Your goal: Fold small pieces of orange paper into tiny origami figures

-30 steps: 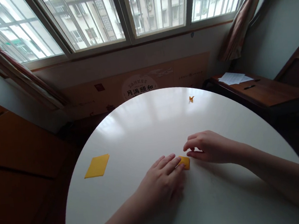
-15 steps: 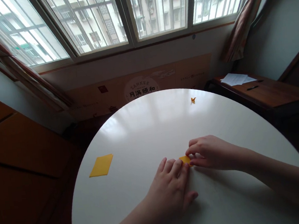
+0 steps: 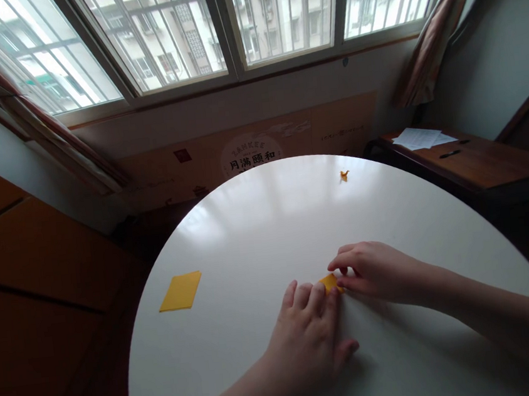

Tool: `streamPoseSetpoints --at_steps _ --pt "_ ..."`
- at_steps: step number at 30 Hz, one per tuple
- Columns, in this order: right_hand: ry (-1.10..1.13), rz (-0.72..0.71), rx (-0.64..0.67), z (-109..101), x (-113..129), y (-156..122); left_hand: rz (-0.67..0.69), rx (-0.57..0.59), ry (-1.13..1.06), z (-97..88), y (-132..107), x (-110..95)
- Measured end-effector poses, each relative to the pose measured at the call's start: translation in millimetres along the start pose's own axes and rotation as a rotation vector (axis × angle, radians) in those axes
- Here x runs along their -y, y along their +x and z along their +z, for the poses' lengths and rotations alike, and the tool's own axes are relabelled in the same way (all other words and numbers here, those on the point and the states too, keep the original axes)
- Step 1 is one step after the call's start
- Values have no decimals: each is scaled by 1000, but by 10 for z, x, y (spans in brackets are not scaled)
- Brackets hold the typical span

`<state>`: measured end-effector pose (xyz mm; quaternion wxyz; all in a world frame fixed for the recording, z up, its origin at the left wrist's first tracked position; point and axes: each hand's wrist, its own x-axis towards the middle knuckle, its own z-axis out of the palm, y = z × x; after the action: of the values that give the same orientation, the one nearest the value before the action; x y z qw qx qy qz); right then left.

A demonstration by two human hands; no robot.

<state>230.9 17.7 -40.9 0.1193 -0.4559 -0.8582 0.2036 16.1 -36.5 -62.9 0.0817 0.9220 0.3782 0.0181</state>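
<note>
A small folded piece of yellow paper [image 3: 329, 282] lies on the white round table [image 3: 259, 236]. My left hand [image 3: 306, 326] lies flat with its fingers stretched out, and the fingertips press on the left and near part of the paper. The thumb is spread off to the right. From the other side my right hand [image 3: 369, 272] reaches in with curled fingers, its thumb and forefinger at the paper's right edge. Part of the paper is covered by the fingers, so its full shape is hidden.
A flat yellow paper square [image 3: 180, 291] lies on the left of the table. At the far side stands a small folded yellow paper figure [image 3: 345, 175]. Beyond the right edge, a brown desk [image 3: 492, 164] bears white sheets [image 3: 419, 138] and a dark pen-like thing [image 3: 449, 154].
The right fingers have shifted slightly at the paper's edge, and the left fingertips have moved a little, leaving more paper showing. The whole view has shifted slightly.
</note>
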Motion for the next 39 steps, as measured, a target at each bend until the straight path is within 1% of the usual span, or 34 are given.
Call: streamPoseSetpoints --at_steps 3,10,13,17,25,33,37,39 --pt "-6 6 21 -6 10 -14 -15 -2 -16 -17 18 -11" --pt "-1 0 1 -11 15 -21 -16 1 -62 -79 12 -27" --pt "-62 -26 -3 -20 29 -31 -15 1 -59 -80 10 -24" --pt "-109 -74 22 -28 44 -44 -5 -16 -69 -96 17 -22" --pt "-52 -55 -9 -10 21 -44 7 -56 -98 -127 7 -23" --pt "-9 -82 -14 -13 0 -41 -9 -25 -113 -133 0 -24" --pt "49 -132 11 -7 -9 -24 -17 -9 -103 -105 -5 -4" --pt "71 -133 6 6 -21 -14 -16 -9 -98 -86 -12 10"
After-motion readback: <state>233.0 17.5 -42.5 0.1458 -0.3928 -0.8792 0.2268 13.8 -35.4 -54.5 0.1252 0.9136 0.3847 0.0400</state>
